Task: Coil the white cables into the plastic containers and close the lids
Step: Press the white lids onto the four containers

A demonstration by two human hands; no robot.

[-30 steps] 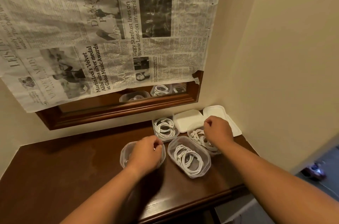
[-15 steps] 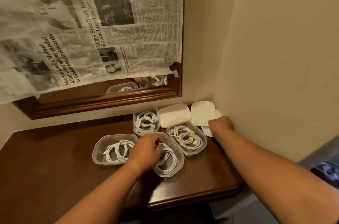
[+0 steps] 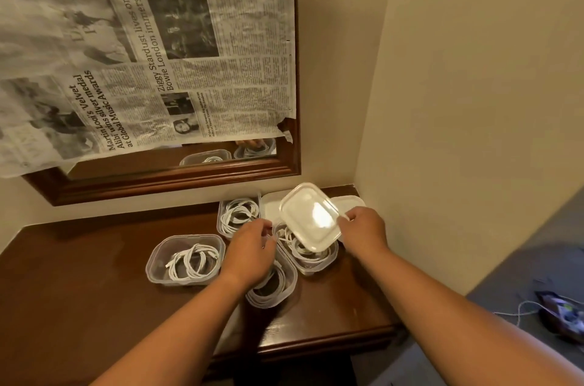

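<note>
Hands work above our bench (image 3: pixel 94 284): right hand (image 3: pixel 363 229) pinches a lid (image 3: pixel 308 216) (tilted) over a cable-filled container (image 3: pixel 316 262); left hand (image 3: pixel 251 248), fingers loosely curled, hovers beside it.

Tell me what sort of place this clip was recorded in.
Most likely a room in a home, not a lab: a dark polished wooden table sits in a corner of cream walls, under a wood-framed mirror largely covered with newspaper, with grey carpet beside it.

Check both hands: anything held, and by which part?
Right hand holds a lid by its right edge. Left hand holds nothing visible.
</note>
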